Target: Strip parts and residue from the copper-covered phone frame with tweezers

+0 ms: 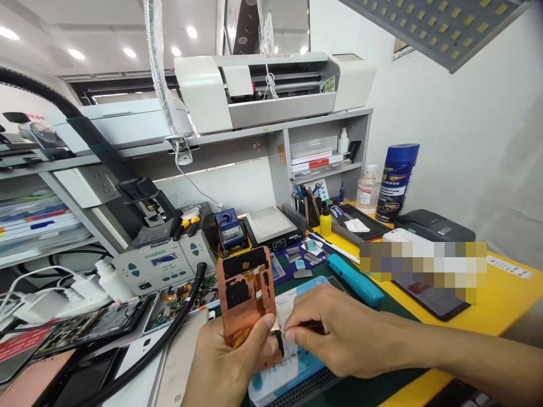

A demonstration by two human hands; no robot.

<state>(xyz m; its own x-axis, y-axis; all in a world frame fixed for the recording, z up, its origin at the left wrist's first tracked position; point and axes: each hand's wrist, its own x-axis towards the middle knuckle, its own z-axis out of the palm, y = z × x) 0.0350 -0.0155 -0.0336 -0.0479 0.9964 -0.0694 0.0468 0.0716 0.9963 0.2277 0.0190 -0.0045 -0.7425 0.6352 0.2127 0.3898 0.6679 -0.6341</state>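
Note:
Upright in my left hand (229, 359) is a phone display panel (244, 265), its copper-coloured back with black patches facing me. My left thumb presses on its lower face and the fingers are behind it. My right hand (343, 333) is closed in a pinch at the panel's lower right edge, beside a small black strip (279, 341). Whatever sits between those fingertips is too small to make out. Below both hands lies a blue and white pad (271, 387) on a green mat (352, 390).
A black flexible hose (169, 328) arches past the left, over phone parts and a tray of small boards (178, 302). A teal tool (354, 280) lies beyond my right hand. Further back stand a soldering station (231, 229), a yellow bottle (326, 220) and a blue spray can (396, 183).

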